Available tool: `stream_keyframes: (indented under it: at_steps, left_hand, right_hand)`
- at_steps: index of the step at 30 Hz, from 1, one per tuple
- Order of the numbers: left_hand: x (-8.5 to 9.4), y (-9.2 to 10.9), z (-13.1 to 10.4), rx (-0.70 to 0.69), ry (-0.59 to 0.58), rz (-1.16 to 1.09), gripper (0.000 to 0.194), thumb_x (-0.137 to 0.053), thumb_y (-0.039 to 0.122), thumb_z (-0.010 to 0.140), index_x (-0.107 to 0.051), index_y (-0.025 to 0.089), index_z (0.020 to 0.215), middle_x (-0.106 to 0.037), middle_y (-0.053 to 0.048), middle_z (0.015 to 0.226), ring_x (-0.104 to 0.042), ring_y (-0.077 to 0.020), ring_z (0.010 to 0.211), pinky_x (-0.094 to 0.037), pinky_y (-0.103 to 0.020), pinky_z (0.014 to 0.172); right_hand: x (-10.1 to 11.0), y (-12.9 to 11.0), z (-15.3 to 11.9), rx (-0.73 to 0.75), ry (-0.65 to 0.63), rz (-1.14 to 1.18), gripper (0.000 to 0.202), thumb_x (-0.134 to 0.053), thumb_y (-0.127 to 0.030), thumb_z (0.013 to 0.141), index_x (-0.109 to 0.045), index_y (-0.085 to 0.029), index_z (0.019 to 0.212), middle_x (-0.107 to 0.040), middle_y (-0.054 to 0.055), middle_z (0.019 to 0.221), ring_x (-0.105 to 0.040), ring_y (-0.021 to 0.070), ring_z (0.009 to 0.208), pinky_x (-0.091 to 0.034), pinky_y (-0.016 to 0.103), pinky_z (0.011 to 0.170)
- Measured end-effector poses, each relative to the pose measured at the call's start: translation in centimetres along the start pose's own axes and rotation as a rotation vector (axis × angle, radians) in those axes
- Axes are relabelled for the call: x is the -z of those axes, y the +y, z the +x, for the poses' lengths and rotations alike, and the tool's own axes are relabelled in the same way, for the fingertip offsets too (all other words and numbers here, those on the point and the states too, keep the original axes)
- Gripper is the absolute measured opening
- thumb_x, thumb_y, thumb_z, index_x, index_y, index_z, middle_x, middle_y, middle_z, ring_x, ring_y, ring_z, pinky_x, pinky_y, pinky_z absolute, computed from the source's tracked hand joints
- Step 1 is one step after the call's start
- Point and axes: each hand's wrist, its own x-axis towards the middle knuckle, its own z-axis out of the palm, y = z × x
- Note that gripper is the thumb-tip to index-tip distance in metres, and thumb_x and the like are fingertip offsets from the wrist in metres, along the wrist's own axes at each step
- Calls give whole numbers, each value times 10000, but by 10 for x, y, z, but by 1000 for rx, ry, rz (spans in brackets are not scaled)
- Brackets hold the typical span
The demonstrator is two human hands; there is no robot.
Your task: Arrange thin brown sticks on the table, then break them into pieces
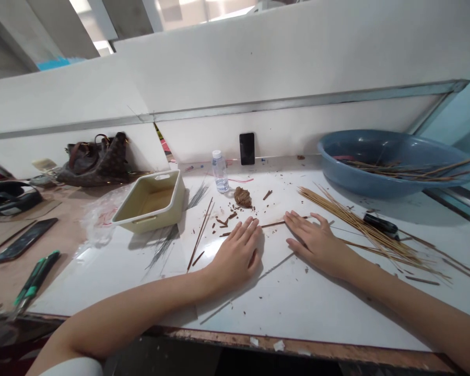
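Left forearm (pixel 141 309) nearest; left hand (pixel 238 250) and right hand (pixel 317 243) open, fingers flat on thin stick (pixel 273 224). Looks midway: brown rods (pixel 200 234) aside, brown lump (pixel 243 197) unspent, pale sticks (pixel 337 211) bare.

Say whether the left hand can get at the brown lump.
Probably yes: the left hand lies flat just short of the brown lump, with only small brown bits around it and nothing over it.
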Motion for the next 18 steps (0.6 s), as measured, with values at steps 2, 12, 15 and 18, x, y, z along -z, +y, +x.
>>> stream_keyframes:
  at_steps: [2, 12, 15, 18]
  left_hand:
    - [-1, -1, 1, -15, -48, -29, 657, -478, 229, 1025, -385, 141, 1670, -415, -154, 1738, -323, -284, 1649, -351, -527, 1346]
    - [-10, -2, -4, 15, 24, 40, 559, -474, 225, 1054, -474, 117, 1602, -591, -214, 1597, -545, -336, 1518, -454, -569, 1271]
    - [-10, -3, -3, 76, -2, 63, 588, -481, 266, 1062, -457, 72, 1616, -545, -232, 1629, -491, -338, 1557, -399, -561, 1307]
    - [-10, -2, -3, 75, -5, 90, 591, -472, 289, 1072, -465, 54, 1615, -554, -233, 1619, -500, -338, 1550, -406, -544, 1304]
  right_hand:
    - [4, -6, 0, 46, -11, 15, 634, -357, -487, 1152, -305, -236, 1732, -492, 147, 1680, -469, 311, 1564, -264, 605, 1260]
    - [19, -8, 4, 75, 4, 56, 512, -388, -369, 1147, -586, -169, 1575, -655, 149, 1538, -596, 279, 1465, -283, 586, 1342]
    - [14, -6, 5, 73, -18, 35, 576, -399, -425, 1145, -503, -132, 1630, -571, 163, 1613, -517, 280, 1532, -306, 583, 1343]
    - [16, -8, 5, 62, -25, 31, 563, -381, -419, 1152, -529, -127, 1610, -600, 169, 1587, -546, 287, 1510, -305, 597, 1342]
